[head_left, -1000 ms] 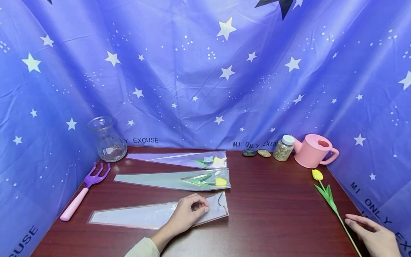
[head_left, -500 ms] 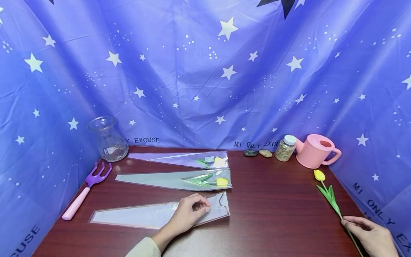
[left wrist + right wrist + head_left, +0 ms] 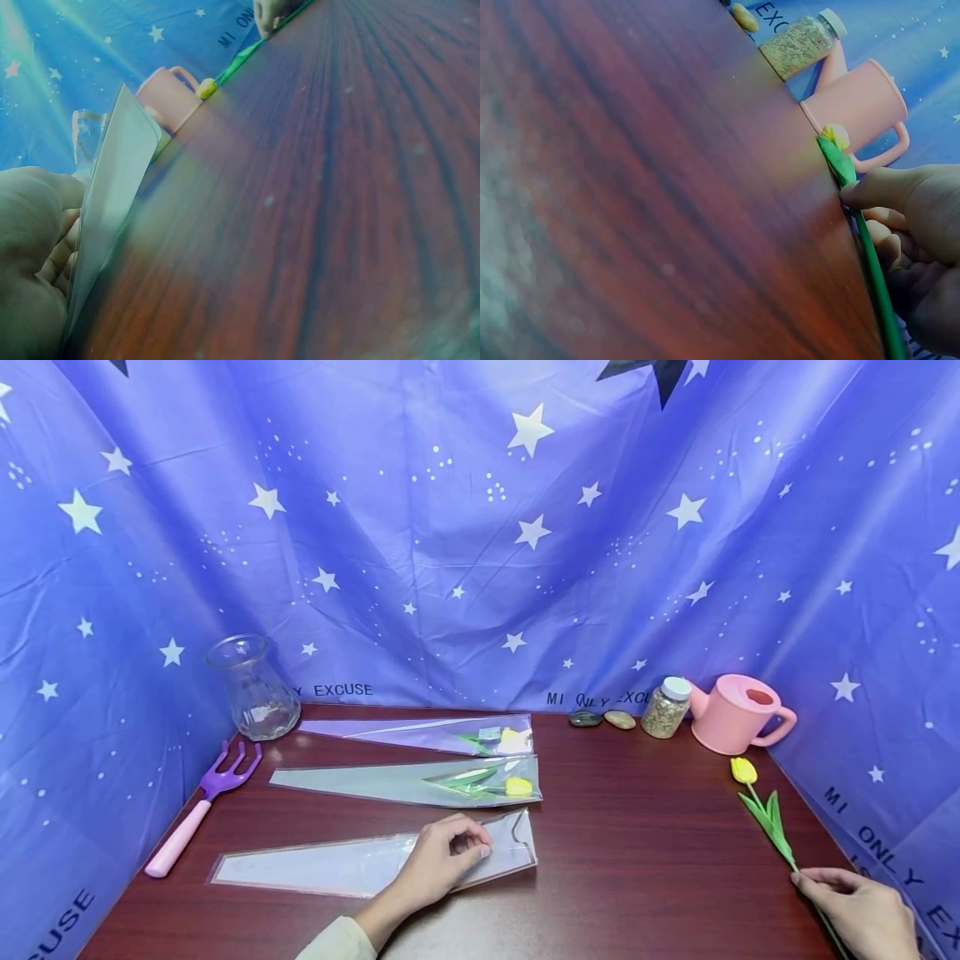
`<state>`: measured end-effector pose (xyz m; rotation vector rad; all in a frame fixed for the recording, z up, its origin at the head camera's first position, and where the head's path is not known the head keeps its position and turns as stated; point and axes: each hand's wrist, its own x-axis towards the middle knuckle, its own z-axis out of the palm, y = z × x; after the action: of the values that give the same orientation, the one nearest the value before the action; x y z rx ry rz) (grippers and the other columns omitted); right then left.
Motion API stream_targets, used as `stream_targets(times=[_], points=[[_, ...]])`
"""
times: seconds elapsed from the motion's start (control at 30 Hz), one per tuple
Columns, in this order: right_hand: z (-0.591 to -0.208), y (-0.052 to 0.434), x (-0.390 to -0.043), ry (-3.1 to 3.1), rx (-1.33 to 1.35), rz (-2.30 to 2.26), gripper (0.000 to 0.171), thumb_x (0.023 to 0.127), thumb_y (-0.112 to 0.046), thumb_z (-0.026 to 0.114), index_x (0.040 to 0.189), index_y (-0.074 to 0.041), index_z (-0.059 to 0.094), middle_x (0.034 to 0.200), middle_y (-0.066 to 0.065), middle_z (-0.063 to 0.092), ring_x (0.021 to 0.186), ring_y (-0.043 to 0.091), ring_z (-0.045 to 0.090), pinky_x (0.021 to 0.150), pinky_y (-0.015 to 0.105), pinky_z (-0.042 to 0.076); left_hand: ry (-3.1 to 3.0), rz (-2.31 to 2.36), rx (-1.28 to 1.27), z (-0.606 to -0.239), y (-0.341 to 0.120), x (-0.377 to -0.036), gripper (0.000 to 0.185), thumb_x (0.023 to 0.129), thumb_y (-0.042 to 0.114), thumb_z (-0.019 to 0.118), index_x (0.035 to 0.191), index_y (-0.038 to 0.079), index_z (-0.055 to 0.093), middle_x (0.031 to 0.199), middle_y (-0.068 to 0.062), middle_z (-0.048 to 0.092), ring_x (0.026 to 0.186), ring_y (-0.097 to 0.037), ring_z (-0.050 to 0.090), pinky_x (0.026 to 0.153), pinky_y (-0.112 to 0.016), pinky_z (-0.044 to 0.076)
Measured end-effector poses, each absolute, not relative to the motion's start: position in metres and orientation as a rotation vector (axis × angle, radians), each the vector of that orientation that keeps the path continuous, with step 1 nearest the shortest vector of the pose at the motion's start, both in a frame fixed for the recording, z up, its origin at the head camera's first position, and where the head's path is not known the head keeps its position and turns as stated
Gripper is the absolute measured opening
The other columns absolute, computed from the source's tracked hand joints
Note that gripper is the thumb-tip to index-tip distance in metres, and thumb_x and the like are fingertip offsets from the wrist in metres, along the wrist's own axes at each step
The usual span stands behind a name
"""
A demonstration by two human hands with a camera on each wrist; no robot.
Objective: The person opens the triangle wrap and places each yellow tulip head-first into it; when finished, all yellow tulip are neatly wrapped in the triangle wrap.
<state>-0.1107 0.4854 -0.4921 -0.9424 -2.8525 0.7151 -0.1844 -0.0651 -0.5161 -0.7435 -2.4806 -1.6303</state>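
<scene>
In the head view my left hand (image 3: 438, 857) is on the nearest clear flower sleeve (image 3: 315, 863), thumb and fingertips curled together near its wide end, pinching the film. In the left wrist view this sleeve (image 3: 120, 172) rises beside the curled fingers. At the right edge of the table my right hand (image 3: 862, 906) pinches the stem of a yellow tulip (image 3: 768, 818) between thumb and fingers. The bloom points away towards the watering can; the stem's lower end runs out of the frame. In the right wrist view the thumb (image 3: 877, 187) presses the green stem (image 3: 874, 277).
Two sleeves with yellow tulips inside, one clear (image 3: 345, 778) and one purple (image 3: 390, 732), lie farther back. A glass vase (image 3: 258, 693) and purple hand fork (image 3: 202, 810) stand and lie left. Back right are two stones (image 3: 619, 720), a jar (image 3: 665, 710) and a pink watering can (image 3: 727, 718).
My right hand has moved slightly left onto the tulip stem and now pinches it; a second ago it hovered beside it with parted fingers. The left hand has stayed on the sleeve.
</scene>
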Motion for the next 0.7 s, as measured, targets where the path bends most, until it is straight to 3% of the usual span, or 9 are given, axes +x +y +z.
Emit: stream_targets(times=[0.27,0.33,0.4,0.5,0.6,0.7], points=[[-0.49,0.48,-0.107,-2.753,-0.947,0.758,0.048,0.089,-0.05,0.076,0.103,-0.004,0.078,0.12,0.031,0.069,0.11,0.053,0.06,0.087,0.054,0.049,-2.47,-1.616,-0.745,-0.516,-0.065,-0.184,0.013,0.088,0.013,0.08,0.092,0.024,0.076,0.084,0.009,0.069,0.076,0.001,0.058,0.069,-0.019,0.053],[-0.488,0.478,-0.107,-2.729,-0.991,0.824,0.051,0.088,-0.054,0.076,0.104,-0.006,0.08,0.115,0.028,0.073,0.092,0.039,0.068,0.083,0.049,0.051,-2.464,-1.604,-0.758,-0.516,-0.064,-0.185,0.013,0.088,0.012,0.08,0.092,0.024,0.076,0.084,0.009,0.069,0.076,0.001,0.058,0.069,-0.019,0.053],[-0.484,0.475,-0.108,-2.702,-0.977,0.896,0.053,0.087,-0.057,0.076,0.104,-0.007,0.08,0.099,0.016,0.079,0.076,0.011,0.066,0.078,0.036,0.053,-2.462,-1.603,-0.768,-0.515,-0.064,-0.185,0.013,0.088,0.012,0.08,0.092,0.024,0.076,0.084,0.009,0.069,0.076,0.001,0.059,0.069,-0.019,0.053],[-0.475,0.465,-0.11,-2.585,-0.847,1.158,0.028,0.09,-0.049,0.077,0.094,-0.021,0.084,0.077,-0.011,0.077,0.065,-0.014,0.051,0.063,0.02,0.05,-2.463,-1.62,-0.763,-0.516,-0.063,-0.185,0.013,0.088,0.014,0.08,0.092,0.025,0.076,0.084,0.009,0.069,0.076,0.0,0.059,0.07,-0.019,0.053],[-0.466,0.446,-0.115,-2.364,-0.607,1.514,0.008,0.093,-0.027,0.078,0.087,-0.026,0.082,0.065,-0.02,0.067,0.059,-0.007,0.054,0.052,0.018,0.045,-2.472,-1.632,-0.743,-0.516,-0.064,-0.184,0.012,0.088,0.015,0.08,0.092,0.026,0.076,0.084,0.009,0.07,0.076,-0.001,0.06,0.07,-0.019,0.053],[-0.453,0.425,-0.122,-2.174,-0.413,1.762,0.012,0.093,-0.01,0.076,0.089,-0.02,0.082,0.065,-0.013,0.067,0.056,0.004,0.057,0.051,0.022,0.046,-2.495,-1.611,-0.737,-0.515,-0.066,-0.185,0.013,0.088,0.015,0.08,0.092,0.026,0.076,0.084,0.01,0.069,0.076,-0.001,0.06,0.07,-0.019,0.053]])
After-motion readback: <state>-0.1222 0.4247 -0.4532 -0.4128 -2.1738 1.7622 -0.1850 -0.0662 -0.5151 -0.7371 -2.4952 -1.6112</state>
